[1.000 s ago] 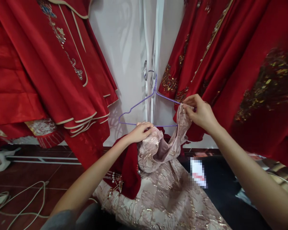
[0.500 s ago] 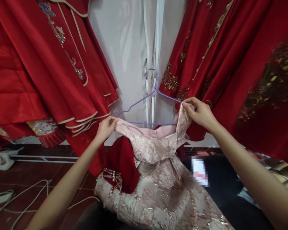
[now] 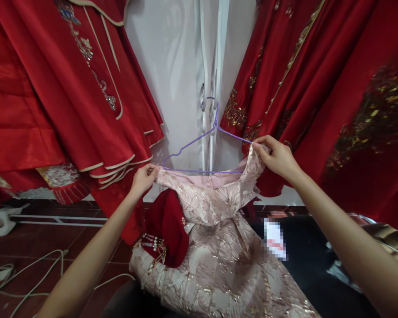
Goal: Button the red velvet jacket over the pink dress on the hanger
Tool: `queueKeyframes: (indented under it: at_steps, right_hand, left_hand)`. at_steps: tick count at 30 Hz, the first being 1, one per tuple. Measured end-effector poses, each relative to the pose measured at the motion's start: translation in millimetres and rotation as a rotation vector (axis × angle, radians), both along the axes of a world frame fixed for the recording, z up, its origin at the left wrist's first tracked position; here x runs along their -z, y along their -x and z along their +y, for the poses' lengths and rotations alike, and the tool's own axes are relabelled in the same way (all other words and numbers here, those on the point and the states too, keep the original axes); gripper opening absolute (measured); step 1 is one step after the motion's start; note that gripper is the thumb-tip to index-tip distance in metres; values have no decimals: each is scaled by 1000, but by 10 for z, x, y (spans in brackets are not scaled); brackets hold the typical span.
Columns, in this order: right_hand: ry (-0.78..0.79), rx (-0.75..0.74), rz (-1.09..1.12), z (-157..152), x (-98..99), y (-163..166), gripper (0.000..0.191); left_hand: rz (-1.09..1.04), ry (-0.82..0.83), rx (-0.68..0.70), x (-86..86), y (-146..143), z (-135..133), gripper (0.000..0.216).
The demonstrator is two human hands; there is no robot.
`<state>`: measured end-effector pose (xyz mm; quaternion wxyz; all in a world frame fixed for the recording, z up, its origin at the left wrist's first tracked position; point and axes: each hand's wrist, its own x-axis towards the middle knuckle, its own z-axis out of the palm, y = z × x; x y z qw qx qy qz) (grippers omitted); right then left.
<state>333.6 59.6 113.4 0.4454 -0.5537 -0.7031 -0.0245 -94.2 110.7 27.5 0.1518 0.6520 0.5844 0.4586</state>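
A pale pink and gold brocade dress (image 3: 212, 205) hangs in front of me, its skirt spreading down toward my lap. My left hand (image 3: 145, 180) pinches the dress's left shoulder. Between thumb and fingers, my right hand (image 3: 276, 158) grips the right shoulder, where the hanger's arm meets the cloth. The purple hanger (image 3: 189, 145) hooks onto a white handle above. Its left end shows bare just beside the left shoulder, while its right end is hidden by cloth and fingers. A dark red piece with beaded tassels (image 3: 167, 227) lies over the dress's left side.
Red embroidered garments hang on the left (image 3: 96, 110) and right (image 3: 305, 88). White doors (image 3: 166, 66) stand behind the hanger. A pale cable (image 3: 53, 269) runs over the tiled floor at lower left. Something black (image 3: 308, 247) lies at lower right.
My left hand has moved slightly down and left with the dress shoulder, and the hanger's left end now shows outside the cloth. My right hand has barely moved.
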Motion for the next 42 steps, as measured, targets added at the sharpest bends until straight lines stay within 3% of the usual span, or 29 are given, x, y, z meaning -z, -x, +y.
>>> queueKeyframes:
  at_steps: [6, 9, 14, 17, 19, 23, 25, 29, 32, 34, 37, 40, 42]
  right_hand:
    - [-18, -5, -1, 5, 10, -16, 23]
    - [1, -20, -6, 27, 24, -9, 25]
    - [6, -44, -1, 41, 64, 31, 24]
    - [0, -39, 3, 21, 67, 36, 24]
    - [5, -37, -2, 9, 59, 31, 25]
    - [19, -33, -11, 13, 48, 29, 25]
    - [20, -30, -7, 25, 52, 30, 25]
    - [9, -31, -8, 45, 68, 28, 26]
    - [1, -26, -6, 41, 67, 24, 25]
    - [2, -27, -6, 35, 59, 23, 24]
    - [20, -31, -8, 34, 47, 21, 22]
    - [37, -40, 0, 49, 44, 17, 22]
    - [35, -43, 8, 60, 45, 16, 22]
  left_hand:
    - [-106, -133, 78, -129, -66, -16, 37]
    - [-116, -201, 127, -325, -232, 52, 33]
    - [6, -304, 257, -756, -776, 201, 31]
    - [65, -309, 328, -910, -1007, 215, 28]
    - [127, -328, 290, -943, -1034, 173, 27]
    - [308, -410, 42, -901, -904, -77, 28]
    - [430, -314, 46, -825, -852, -280, 29]
    - [791, -3, 195, -517, -887, -666, 53]
    - [811, -4, 177, -258, -936, -745, 53]
    - [757, 15, 128, -181, -904, -665, 46]
    - [710, 242, 100, -272, -696, -426, 37]
    - [558, 767, 333, -478, -337, -190, 32]
    - [372, 904, 389, -576, -93, -81, 34]
